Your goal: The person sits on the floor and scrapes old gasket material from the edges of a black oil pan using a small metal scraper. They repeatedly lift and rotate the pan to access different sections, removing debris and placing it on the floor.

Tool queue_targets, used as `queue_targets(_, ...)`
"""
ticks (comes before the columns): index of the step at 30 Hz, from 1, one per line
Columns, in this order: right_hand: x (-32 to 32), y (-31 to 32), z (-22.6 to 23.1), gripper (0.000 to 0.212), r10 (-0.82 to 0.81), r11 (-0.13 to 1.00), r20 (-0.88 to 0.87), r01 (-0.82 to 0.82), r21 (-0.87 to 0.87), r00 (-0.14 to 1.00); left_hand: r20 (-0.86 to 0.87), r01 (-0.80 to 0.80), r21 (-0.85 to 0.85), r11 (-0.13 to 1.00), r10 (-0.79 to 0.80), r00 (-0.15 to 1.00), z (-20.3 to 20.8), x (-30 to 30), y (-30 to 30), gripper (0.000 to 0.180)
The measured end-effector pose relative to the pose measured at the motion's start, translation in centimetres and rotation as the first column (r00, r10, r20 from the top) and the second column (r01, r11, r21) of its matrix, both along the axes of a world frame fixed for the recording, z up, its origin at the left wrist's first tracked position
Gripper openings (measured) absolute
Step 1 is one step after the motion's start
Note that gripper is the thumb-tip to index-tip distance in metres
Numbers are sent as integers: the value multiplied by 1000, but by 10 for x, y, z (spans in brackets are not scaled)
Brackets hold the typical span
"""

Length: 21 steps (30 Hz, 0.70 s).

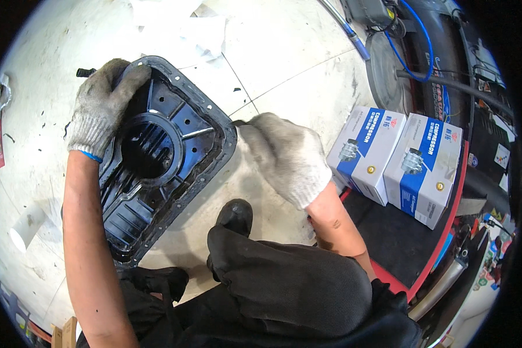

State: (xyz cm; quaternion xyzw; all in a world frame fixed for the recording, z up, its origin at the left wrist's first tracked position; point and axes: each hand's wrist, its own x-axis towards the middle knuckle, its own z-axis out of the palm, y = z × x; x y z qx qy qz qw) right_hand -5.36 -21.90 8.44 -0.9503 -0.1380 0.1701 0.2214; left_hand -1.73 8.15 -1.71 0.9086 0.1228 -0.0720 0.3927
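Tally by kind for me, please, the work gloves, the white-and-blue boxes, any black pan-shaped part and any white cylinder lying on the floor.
Work gloves: 2
White-and-blue boxes: 2
Black pan-shaped part: 1
White cylinder: 1
Total: 6

- Bright glare whitens the floor (284,43) above the black pan (181,152).
- Bluish sheen inside it.
- Soft shadow to its right.
- Blurred right hand (287,155) beside it.
- Curved, dark fisheye edges all around.
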Motion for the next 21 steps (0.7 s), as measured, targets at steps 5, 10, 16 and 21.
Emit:
queue_targets(5,6,20,4,29,230,953,66,-212,-215,971,-9,-22,-18,1000,22,1000,11,-4,-8,66)
queue_targets(10,-1,36,8,33,231,924,20,-213,-317,973,11,0,27,1000,0,1000,10,-8,-3,74)
queue_targets(16,-2,40,13,36,274,907,-21,-265,-328,962,37,3,63,998,-5,999,12,-10,-2,71)
queue_targets(21,5,35,14,42,218,910,-181,-267,-318,959,27,-10,16,1000,9,1000,14,-15,-9,70)
